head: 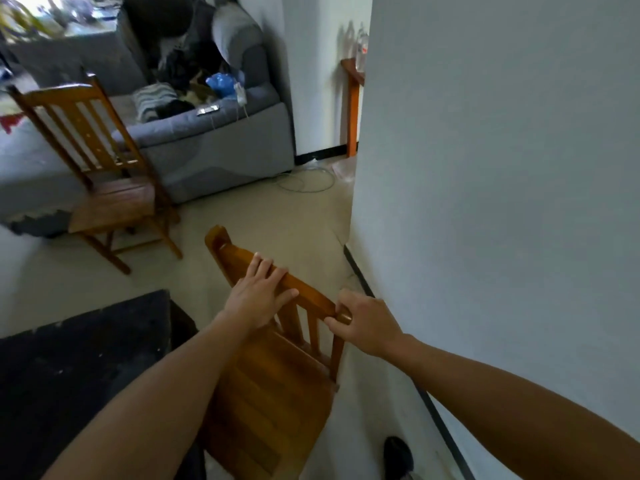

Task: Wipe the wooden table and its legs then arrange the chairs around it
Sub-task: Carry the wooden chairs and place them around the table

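Observation:
A wooden chair (273, 386) stands right below me, its slatted back turned away from me. My left hand (258, 296) lies over the middle of the chair's top rail, fingers wrapped over its far edge. My right hand (363, 322) pinches the right end of that rail at the corner post. A second wooden chair (104, 174) stands further off at the left, in front of the sofa. The dark table top (79, 362) fills the lower left, its corner close to the near chair.
A white wall (502, 202) runs close along the right with a dark skirting. A grey sofa (214, 133) with clothes on it is ahead. A cable (304, 183) lies on the floor. An orange side table (353, 109) stands behind the wall corner. A dark shoe (398, 455) shows below.

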`<state>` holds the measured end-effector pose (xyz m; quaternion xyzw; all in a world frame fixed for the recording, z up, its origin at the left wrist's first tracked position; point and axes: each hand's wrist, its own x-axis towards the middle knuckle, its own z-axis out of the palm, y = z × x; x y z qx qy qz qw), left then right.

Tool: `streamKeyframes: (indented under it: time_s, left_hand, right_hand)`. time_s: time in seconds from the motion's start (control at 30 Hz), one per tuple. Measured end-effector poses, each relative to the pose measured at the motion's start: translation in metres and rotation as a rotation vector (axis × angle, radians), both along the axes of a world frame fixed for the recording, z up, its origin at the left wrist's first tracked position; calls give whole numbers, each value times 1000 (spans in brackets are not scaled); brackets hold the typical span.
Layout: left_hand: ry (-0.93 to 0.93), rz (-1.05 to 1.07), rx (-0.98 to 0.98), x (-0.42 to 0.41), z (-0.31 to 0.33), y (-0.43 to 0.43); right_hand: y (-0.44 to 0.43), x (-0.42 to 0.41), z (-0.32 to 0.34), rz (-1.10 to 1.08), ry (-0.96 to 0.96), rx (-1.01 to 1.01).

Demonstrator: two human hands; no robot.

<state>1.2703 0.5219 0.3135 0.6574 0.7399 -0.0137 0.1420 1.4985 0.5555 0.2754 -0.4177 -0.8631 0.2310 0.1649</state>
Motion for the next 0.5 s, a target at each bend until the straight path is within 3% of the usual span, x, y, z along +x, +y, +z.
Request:
streamKeyframes:
  time_s: [0.2,0.4,0.5]
  left_hand:
    - [-13,146,-26,-31,-12,-8]
    - [-19,271,19,-1,-28,-8]
    - [-173,416,-22,32,-34,-10]
  right_hand:
    - [13,-26,-4,224,-1,26]
    - [27,-5,-19,342,54,-143]
    - [43,21,-27,354,86,-286]
